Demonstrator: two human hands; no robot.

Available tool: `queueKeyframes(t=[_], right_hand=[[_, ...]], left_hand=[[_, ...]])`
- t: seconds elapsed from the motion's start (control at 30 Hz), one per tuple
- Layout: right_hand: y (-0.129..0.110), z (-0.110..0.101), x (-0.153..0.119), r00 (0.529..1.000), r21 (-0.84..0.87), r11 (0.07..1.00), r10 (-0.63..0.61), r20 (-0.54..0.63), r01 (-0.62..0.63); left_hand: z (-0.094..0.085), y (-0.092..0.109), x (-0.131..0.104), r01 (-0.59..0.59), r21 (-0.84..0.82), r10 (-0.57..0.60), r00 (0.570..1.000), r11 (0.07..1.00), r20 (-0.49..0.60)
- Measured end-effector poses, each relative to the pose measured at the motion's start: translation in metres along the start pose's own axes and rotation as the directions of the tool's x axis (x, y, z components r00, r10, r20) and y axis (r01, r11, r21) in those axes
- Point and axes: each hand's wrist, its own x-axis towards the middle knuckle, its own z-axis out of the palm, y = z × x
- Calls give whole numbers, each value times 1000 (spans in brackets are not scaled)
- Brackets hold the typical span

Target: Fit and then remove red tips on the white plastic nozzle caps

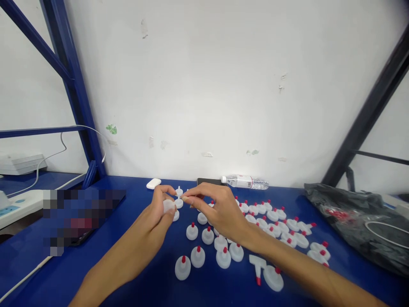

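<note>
One whitish cap (169, 206) sits in left fingers (166, 219); right fingers (198, 203) pinch shut, perhaps on something too small to tell.

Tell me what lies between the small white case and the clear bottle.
Between the white case and the bottle, the head view shows small white pieces and, beside the bottle, a flat dark object.

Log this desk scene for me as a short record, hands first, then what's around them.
Left hand: holds a whitish plastic piece
Right hand: fingertips pinched beside left hand; anything held is unclear
Surface: blue table
On it: many whitish caps with red tips, mostly upright
Back: clear bottle on its side
Right side: dark plastic bag
</note>
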Motion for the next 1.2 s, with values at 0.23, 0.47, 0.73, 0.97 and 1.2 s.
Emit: queueKeyframes(t=[0.23,0.47,0.73,0.97,1.2], right_hand=[[7,1,-2,996,16,996,87,24,-88],[9,-5,1,958,236,934,231,168,-267],[7,-14,5,842,574,622,320,434,-533],[-4,-3,-1,778,644,470,172,604,-604],[-8,-2,-1,796,624,515,232,558,-588]], left_hand=[[7,-2,12,-20,-11,20,1000,1000,2],[6,-15,14,-140,152,159,980,979,-123],[5,-11,5,-358,369,487,796,858,-360],[7,3,-1,-458,500,648,691,735,-319],[10,4,-1,-495,487,675,663,720,-324]])
